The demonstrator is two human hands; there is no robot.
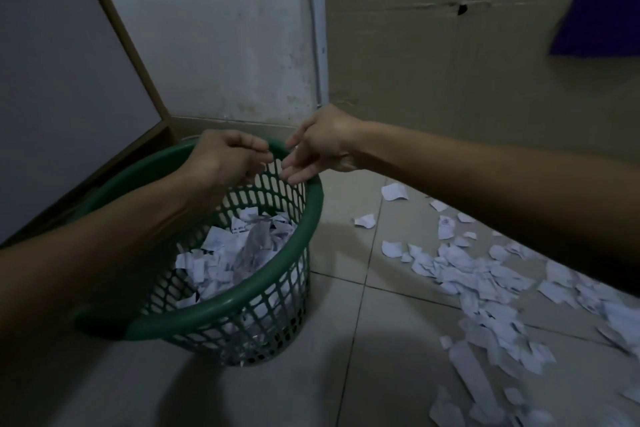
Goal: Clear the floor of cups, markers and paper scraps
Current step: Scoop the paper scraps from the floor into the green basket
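Note:
A green lattice basket stands on the tiled floor, partly filled with white paper scraps. Both hands hover over its far rim. My left hand has its fingers curled in with nothing visible in them. My right hand points its spread fingers down toward the basket and holds nothing. A blurred scrap appears to be falling inside the basket. Many more white paper scraps lie scattered over the floor to the right, under my right forearm. No cups or markers are in view.
A framed board leans against the stained wall at the left, close behind the basket. A cardboard sheet covers the wall at the right, with a purple cloth hanging in the upper right corner.

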